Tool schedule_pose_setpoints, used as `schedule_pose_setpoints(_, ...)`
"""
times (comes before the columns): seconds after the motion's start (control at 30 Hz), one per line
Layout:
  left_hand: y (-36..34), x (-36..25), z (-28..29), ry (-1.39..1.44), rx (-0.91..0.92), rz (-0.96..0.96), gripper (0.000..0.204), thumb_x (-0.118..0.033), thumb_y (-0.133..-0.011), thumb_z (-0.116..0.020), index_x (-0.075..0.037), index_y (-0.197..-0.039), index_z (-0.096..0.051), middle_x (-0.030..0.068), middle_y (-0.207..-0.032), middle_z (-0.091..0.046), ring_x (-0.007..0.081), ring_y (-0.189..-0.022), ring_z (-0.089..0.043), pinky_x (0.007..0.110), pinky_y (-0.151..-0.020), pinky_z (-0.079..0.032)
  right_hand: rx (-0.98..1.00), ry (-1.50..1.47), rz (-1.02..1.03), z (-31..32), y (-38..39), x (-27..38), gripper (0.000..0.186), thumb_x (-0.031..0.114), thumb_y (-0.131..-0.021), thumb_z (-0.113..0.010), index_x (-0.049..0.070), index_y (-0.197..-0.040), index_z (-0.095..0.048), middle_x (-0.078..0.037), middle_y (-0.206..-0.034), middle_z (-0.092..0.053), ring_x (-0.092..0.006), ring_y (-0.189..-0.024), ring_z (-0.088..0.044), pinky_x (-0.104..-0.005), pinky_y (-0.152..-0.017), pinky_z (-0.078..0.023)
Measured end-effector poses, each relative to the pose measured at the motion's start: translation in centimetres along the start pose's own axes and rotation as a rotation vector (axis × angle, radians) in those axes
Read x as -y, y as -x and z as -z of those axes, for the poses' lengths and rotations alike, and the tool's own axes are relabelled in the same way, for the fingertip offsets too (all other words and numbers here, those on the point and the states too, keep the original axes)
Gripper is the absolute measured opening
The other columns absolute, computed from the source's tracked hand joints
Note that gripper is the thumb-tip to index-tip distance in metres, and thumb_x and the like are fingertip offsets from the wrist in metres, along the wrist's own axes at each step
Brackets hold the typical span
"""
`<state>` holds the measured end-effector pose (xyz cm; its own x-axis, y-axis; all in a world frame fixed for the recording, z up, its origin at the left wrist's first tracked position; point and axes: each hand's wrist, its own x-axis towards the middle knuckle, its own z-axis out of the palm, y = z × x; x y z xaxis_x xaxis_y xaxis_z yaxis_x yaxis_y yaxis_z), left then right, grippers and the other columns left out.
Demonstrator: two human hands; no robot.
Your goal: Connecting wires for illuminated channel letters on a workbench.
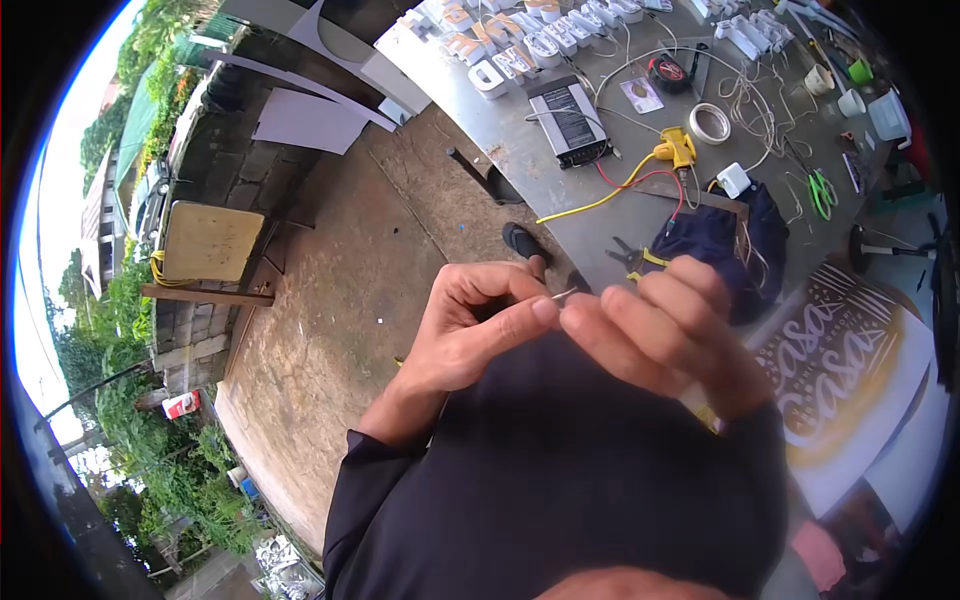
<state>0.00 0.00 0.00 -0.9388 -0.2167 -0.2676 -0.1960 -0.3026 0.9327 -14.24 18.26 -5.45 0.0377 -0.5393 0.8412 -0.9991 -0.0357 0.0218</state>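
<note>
In front of my chest, both hands meet over a thin wire (565,294), of which only a short length shows between the fingertips. My left hand (470,325) pinches one end between thumb and forefinger, its other fingers curled in. My right hand (660,330) is closed too, thumb and fingers pressed together at the wire's other side; its fingers partly hide the grip. Just beyond the right hand, pliers (650,258) with yellow and black handles lie beside a bunched dark blue cloth (710,235) on the grey metal table (600,205).
On the table are a black power supply (567,118), yellow plug connector (677,148), white tape roll (709,123), tape measure (667,72), green-handled scissors (822,193), raised white letters (545,48) and tangled wires. A printed sheet (840,400) lies right. A board-topped chair (212,243) stands left.
</note>
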Motion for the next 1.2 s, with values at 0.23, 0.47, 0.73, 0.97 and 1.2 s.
schedule_pose_setpoints(0.23, 0.0, 1.3, -0.8, -0.285, 0.0, -0.155, 0.007, -0.004, -0.088, -0.076, 0.002, -0.084, -0.073, 0.0032, -0.073, -0.066, 0.0069, -0.067, -0.054, 0.028, -0.074, -0.042, -0.022, -0.033, -0.019, 1.4, -0.6, 0.3, 0.023, 0.006, -0.077, -0.082, 0.01, -0.099, -0.077, 0.001, -0.094, -0.063, -0.0156, -0.085, -0.057, -0.0316, -0.07, -0.046)
schedule_pose_setpoints(0.47, -2.1, 1.1, 0.1, -0.847, -0.002, -0.682, 0.012, -0.002, -0.079, -0.082, -0.003, -0.089, -0.077, 0.0065, -0.073, -0.067, 0.0165, -0.061, -0.059, 0.03, -0.058, -0.044, 0.112, -0.695, -0.731, 0.3, -0.9, 1.0, 0.014, 0.001, -0.078, -0.083, 0.001, -0.089, -0.075, -0.005, -0.082, -0.07, -0.0156, -0.07, -0.064, -0.0303, -0.061, -0.048)
schedule_pose_setpoints(0.73, -5.4, 1.5, 3.8, -0.328, 0.07, -0.351, 0.007, 0.0, -0.082, -0.08, -0.002, -0.086, -0.075, 0.0047, -0.077, -0.069, 0.0113, -0.067, -0.06, 0.026, -0.062, -0.044, 0.137, -1.217, -1.375, -1.3, -2.0, 0.7, 0.023, 0.016, -0.09, -0.08, 0.002, -0.107, -0.072, -0.005, -0.088, -0.07, -0.0129, -0.078, -0.065, -0.0252, -0.069, -0.051)
schedule_pose_setpoints(0.97, -7.6, 1.1, 7.2, 0.294, 0.227, -0.009, 0.006, -0.001, -0.089, -0.078, 0.0, -0.086, -0.073, 0.0007, -0.078, -0.069, 0.0047, -0.07, -0.058, 0.022, -0.064, -0.044, 0.048, 0.087, -0.181, -4.3, -4.5, -0.8, 0.028, 0.01, -0.084, -0.077, 0.01, -0.112, -0.074, -0.005, -0.103, -0.066, -0.0174, -0.085, -0.063, -0.0306, -0.07, -0.052)
schedule_pose_setpoints(1.2, -9.4, -0.2, 10.3, 0.19, 0.269, -0.014, 0.006, -0.001, -0.086, -0.08, -0.001, -0.087, -0.075, 0.0011, -0.075, -0.069, 0.0053, -0.067, -0.059, 0.024, -0.061, -0.045, 0.207, 0.13, -0.103, -6.7, -7.3, -1.2, 0.022, 0.01, -0.084, -0.073, 0.006, -0.105, -0.077, -0.003, -0.089, -0.067, -0.017, -0.077, -0.063, -0.0296, -0.068, -0.051)
